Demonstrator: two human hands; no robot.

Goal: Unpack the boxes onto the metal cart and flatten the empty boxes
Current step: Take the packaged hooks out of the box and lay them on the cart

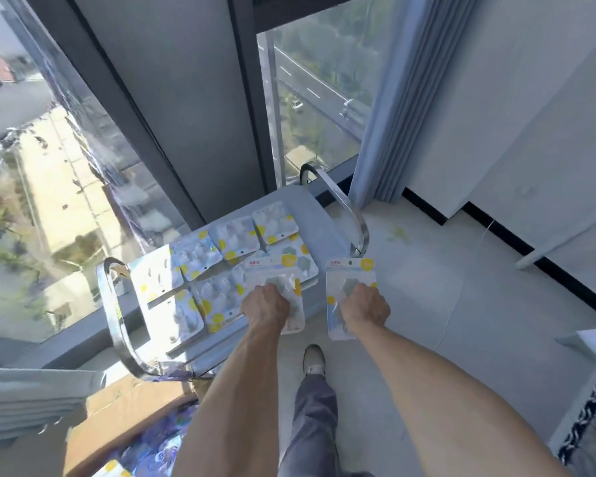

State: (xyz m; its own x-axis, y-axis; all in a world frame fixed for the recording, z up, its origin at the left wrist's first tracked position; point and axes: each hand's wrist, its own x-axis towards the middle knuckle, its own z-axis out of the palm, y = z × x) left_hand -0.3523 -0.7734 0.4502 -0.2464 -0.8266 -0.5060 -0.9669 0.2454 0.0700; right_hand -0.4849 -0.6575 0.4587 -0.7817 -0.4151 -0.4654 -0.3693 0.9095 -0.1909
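Note:
A metal cart [319, 215] stands by the window with several white blister packs [221, 266] with yellow dots laid flat on its top. My left hand [265, 306] grips one pack [272, 270] over the cart's near right edge. My right hand [365, 308] grips another pack [350, 273], held upright just right of the cart, above the floor. An open cardboard box [117, 418] sits on the floor at the lower left, with more packs showing inside it.
The cart has curved chrome handles at its left end [114, 325] and right end [344, 208]. A glass window wall runs behind it, a blue curtain [393, 115] hangs at the right. My leg and shoe [313, 359] stand on the pale tiled floor.

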